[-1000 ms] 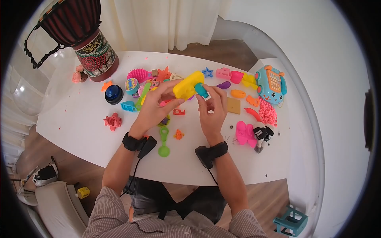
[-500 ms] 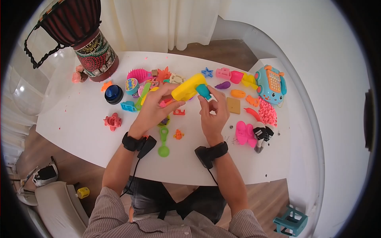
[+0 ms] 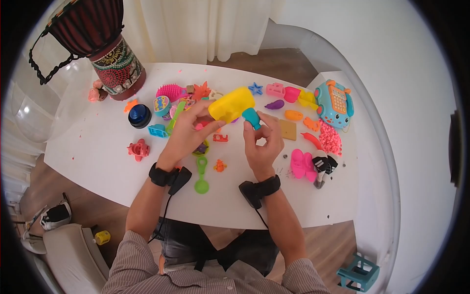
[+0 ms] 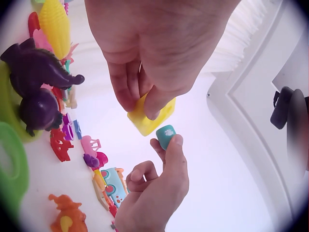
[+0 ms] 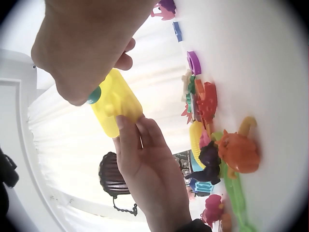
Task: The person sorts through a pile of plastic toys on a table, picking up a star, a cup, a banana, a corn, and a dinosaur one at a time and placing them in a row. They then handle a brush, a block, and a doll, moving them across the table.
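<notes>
Yellow toy (image 3: 231,104) gripped in left hand (image 3: 187,133), part-hidden teal piece (image 3: 251,118) pinched in right hand (image 3: 265,148)

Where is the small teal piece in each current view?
Head: the small teal piece is right of centre, above mid-height, pinched by the right hand.
Left wrist: near the centre, slightly low, a white mark on its end.
Right wrist: left of centre, above mid-height, partly hidden by the right hand.
Shared landmark: the yellow toy piece beside it, held by the left hand.
</notes>
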Demonstrator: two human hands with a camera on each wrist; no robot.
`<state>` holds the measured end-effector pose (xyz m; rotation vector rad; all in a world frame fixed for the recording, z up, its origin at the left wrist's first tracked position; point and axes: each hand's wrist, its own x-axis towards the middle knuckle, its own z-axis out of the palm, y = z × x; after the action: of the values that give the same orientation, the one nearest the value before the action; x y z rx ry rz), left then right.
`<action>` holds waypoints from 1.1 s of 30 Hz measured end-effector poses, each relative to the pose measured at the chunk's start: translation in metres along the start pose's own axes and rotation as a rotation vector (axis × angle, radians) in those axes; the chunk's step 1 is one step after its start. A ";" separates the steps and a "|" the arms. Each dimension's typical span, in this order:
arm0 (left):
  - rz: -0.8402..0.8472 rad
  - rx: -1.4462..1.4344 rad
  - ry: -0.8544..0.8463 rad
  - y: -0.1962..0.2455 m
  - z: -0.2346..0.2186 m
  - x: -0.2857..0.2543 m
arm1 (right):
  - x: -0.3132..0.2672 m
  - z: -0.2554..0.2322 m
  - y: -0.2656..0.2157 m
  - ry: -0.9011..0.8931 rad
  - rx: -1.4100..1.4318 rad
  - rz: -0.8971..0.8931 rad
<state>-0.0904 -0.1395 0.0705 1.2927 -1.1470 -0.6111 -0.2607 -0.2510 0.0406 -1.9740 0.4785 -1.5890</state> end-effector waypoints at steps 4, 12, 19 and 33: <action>0.009 0.037 -0.013 0.005 0.000 -0.002 | 0.002 0.003 0.001 0.011 -0.019 0.000; 0.107 0.066 -0.005 0.002 -0.001 -0.003 | 0.003 0.004 0.000 -0.006 -0.069 0.014; 0.132 0.154 -0.034 0.004 0.000 -0.004 | 0.004 0.003 0.000 -0.016 -0.094 -0.016; 0.012 -0.093 0.020 0.004 0.003 0.000 | -0.003 0.007 0.005 0.004 0.189 0.108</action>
<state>-0.0947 -0.1395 0.0741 1.2092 -1.0973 -0.6342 -0.2538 -0.2519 0.0345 -1.7746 0.4125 -1.5136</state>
